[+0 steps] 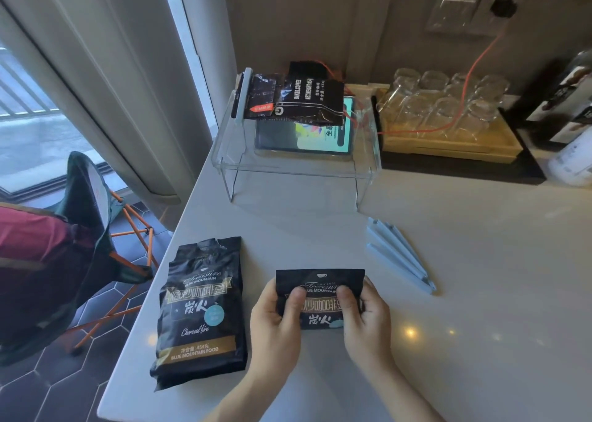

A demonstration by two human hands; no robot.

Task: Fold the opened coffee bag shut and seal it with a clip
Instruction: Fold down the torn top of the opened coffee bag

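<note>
Gripping the coffee bag (320, 296) between your left hand (278, 317) and right hand (365, 312), thumbs on front; fold probably springs open if you reach right for clips (400, 255).

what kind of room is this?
Probably a home or apartment coffee corner: a white counter by a curtained window, glasses upturned on a tray, coffee bags laid out.
</note>
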